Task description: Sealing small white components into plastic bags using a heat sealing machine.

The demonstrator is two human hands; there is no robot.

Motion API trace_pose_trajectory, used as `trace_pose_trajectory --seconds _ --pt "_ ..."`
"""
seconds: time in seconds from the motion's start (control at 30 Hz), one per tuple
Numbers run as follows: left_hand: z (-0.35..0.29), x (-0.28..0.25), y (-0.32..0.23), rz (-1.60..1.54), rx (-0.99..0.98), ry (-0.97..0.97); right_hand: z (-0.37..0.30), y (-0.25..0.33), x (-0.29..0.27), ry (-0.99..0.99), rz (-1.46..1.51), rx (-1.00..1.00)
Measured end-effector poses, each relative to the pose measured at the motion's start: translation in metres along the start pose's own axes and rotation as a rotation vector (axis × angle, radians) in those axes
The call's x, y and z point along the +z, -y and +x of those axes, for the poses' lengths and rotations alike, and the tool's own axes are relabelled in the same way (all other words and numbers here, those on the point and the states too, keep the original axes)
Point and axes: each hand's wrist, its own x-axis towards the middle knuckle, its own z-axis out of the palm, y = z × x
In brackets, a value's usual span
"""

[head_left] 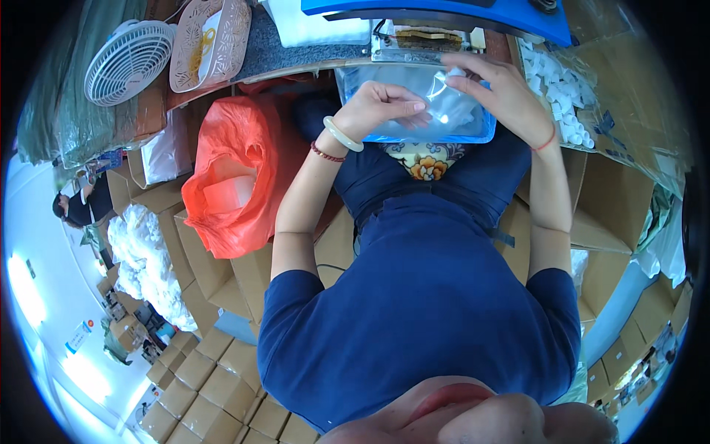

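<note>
A clear plastic bag (444, 102) catches the light between my two hands. My left hand (379, 109), with a pale bangle and a dark red bead bracelet at its wrist, pinches the bag's left side between thumb and fingers. Some of its fingertips show blurred through the film. Over the bag's right side, my right hand (506, 98) has its fingers bent round a small white plastic piece (456, 72). Below both hands, a blue-rimmed tub (462, 138) rests at my lap; shiny clear film covers much of its inside.
A blue machine (444, 13) stands ahead on the bench. Right of it lies a box of small white plastic parts (558, 92). To the left are a red plastic bag (229, 174), a lace-patterned basket (185, 52) and a white fan (132, 63). Cartons (211, 385) are stacked behind.
</note>
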Motion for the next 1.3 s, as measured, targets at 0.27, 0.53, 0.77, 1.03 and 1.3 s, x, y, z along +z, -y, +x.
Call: trace_pose_trajectory --seconds 0.27,0.53,0.77,1.03,1.3 --pt "0.051 -0.012 0.014 -0.464 0.01 -0.238 -0.05 -0.056 -0.006 -0.476 -0.611 0.343" --pt "0.042 -0.061 0.006 0.168 0.107 -0.367 -0.067 -0.107 -0.003 -0.567 -0.437 0.482" --pt "0.011 -0.101 0.049 1.6 0.685 -0.75 -0.08 -0.095 -0.004 -0.68 -0.251 0.461" --pt "-0.024 -0.047 0.011 0.732 0.52 -0.814 -0.053 -0.009 0.025 -0.519 0.174 0.16" --pt "-0.029 0.006 -0.014 0.487 0.376 -0.579 -0.011 0.058 0.019 -0.533 0.209 -0.102"
